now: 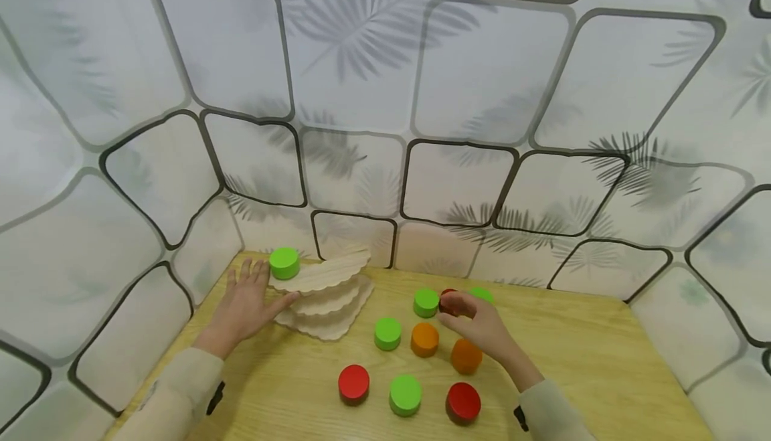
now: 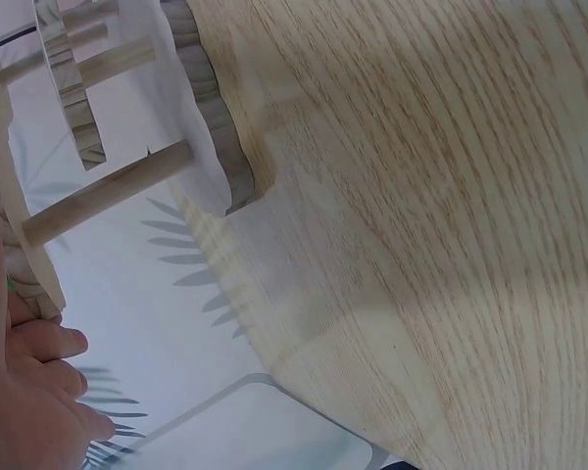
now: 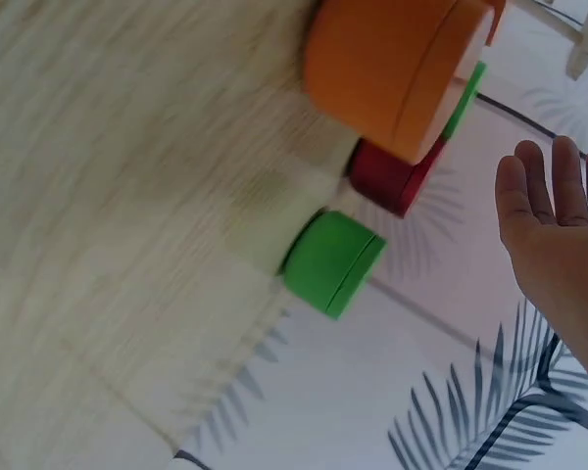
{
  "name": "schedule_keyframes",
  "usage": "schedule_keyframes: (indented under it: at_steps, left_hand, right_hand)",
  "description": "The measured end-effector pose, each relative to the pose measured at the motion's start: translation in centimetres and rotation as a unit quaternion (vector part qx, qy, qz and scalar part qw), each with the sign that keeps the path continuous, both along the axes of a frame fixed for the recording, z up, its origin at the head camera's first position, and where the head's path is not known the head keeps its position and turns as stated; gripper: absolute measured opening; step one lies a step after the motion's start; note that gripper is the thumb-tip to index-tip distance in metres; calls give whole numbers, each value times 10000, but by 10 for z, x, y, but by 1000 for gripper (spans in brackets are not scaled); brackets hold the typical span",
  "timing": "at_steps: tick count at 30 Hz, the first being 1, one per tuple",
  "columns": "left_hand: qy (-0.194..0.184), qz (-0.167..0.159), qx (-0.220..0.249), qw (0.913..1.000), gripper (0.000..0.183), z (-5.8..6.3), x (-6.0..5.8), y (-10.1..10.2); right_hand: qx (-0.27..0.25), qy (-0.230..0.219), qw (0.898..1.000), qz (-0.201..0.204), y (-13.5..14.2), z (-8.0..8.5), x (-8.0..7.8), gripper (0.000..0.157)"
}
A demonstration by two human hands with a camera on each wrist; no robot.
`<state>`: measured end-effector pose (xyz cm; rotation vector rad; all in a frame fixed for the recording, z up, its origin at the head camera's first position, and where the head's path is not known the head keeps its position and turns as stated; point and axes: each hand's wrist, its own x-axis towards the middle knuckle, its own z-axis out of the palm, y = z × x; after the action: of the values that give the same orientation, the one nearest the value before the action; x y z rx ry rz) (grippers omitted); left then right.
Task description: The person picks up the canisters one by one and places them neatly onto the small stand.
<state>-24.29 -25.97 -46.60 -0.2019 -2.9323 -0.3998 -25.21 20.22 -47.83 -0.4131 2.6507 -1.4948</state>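
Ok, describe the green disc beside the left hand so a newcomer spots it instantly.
On the wooden table, toward its far left corner, stands a tiered wavy-edged rack. The green disc sits on its top board, the only disc on the rack.

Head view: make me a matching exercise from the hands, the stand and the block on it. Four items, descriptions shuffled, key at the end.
1. Left hand
2. Right hand
3. Wooden stand
4. Block on the stand's top tier

A. Three wavy-edged tiers
B. Near the loose blocks, gripping none
C. Green
D. At the stand's left end, thumb at its edge

Pairs: 1-D, 2-B, 3-A, 4-C
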Motion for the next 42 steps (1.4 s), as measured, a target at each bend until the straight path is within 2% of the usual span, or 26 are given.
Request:
schedule_keyframes:
  at_steps: [14, 22, 42]
  left_hand:
    - [99, 4, 71, 9999, 105, -1, 2, -1]
    - [125, -7, 37, 9999, 105, 0, 1, -2]
    - [100, -43, 33, 9999, 107, 0, 0, -1]
  right_hand:
    - [-188, 116, 9997, 90, 41, -18, 15, 49]
    - [-91, -148, 9998, 94, 58, -29, 21, 54]
    - [-132, -698, 9972, 221, 66, -46, 31, 65]
